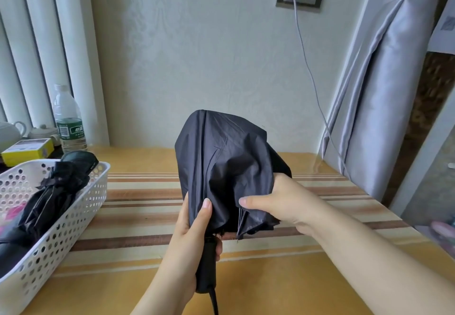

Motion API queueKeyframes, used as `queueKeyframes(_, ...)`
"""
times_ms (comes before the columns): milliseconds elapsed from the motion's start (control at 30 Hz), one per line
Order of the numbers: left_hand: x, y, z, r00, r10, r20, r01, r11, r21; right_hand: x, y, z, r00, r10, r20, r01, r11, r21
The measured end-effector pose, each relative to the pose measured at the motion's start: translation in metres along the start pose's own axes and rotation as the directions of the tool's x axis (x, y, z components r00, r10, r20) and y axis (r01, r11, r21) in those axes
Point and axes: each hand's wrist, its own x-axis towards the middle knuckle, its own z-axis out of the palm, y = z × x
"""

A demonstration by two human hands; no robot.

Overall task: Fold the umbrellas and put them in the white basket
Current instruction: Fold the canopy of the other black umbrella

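Views: one only, a head-worn wide-angle camera; no second view shared the scene.
Position: it sat above the near edge of the table [258,285], at the person's head.
Facing: it looked forward and down, across the table toward the pale wall [197,56] behind it.
Nearness: it was close; both forearms entered from the bottom edge, and the left hand [190,235] and right hand [283,201] filled the lower middle.
Left edge: the white basket [81,206] was cut off by the frame.
Right edge: a grey curtain [374,107] leaned inward.
Distortion: straight lines bowed toward the borders.
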Motion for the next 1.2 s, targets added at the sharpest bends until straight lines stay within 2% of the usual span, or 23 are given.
queueKeyframes(100, 0.000, 0.001, -0.001, 1.000, -0.005, 0.009, 0.005, 1.000, 0.005, 0.000, -0.002, 0.011, 0.999, -0.001, 0.044, -0.008, 0.978, 0.207)
queueKeyframes(300, -0.002, 0.005, -0.001, 0.997, 0.040, 0.073, -0.043, 0.998, 0.039, -0.001, 0.002, 0.021, 0.997, 0.012, 0.073, -0.037, 0.935, 0.351)
queueKeyframes(500, 0.002, -0.002, -0.003, 0.993, 0.090, 0.081, -0.100, 0.985, 0.137, -0.011, -0.003, 0.020, 0.991, -0.006, 0.132, -0.033, 0.957, 0.287)
queueKeyframes(600, 0.003, -0.001, -0.006, 0.995, 0.095, 0.041, -0.100, 0.987, 0.129, -0.006, -0.005, 0.009, 0.994, -0.027, -0.110, 0.047, 0.982, 0.184)
queueKeyframes(667, 0.004, 0.000, -0.008, 0.995, 0.098, 0.025, -0.099, 0.991, 0.091, -0.005, -0.007, -0.007, 0.975, -0.018, -0.222, 0.073, 0.967, 0.244)
queueKeyframes(700, 0.005, 0.001, -0.009, 0.995, 0.094, 0.021, -0.095, 0.993, 0.065, -0.005, -0.007, -0.013, 0.977, -0.015, -0.214, 0.069, 0.967, 0.245)
queueKeyframes(833, 0.004, 0.001, -0.008, 0.995, 0.081, 0.065, -0.083, 0.996, 0.035, -0.009, -0.008, -0.030, 0.992, -0.008, -0.127, 0.007, 1.000, -0.011)
queueKeyframes(1033, 0.000, 0.002, -0.001, 0.989, 0.043, 0.145, -0.053, 0.996, 0.065, 0.000, -0.025, -0.030, 0.991, -0.057, -0.125, 0.063, 0.997, 0.044)
queueKeyframes(1133, -0.002, 0.005, -0.001, 0.985, 0.020, 0.169, -0.017, 1.000, -0.019, 0.007, -0.021, -0.024, 0.971, -0.125, -0.205, 0.125, 0.992, -0.015)
queueKeyframes(1200, -0.002, 0.006, -0.003, 0.980, 0.009, 0.198, 0.017, 0.992, -0.125, 0.008, -0.017, -0.025, 0.965, -0.157, -0.210, 0.155, 0.988, -0.024)
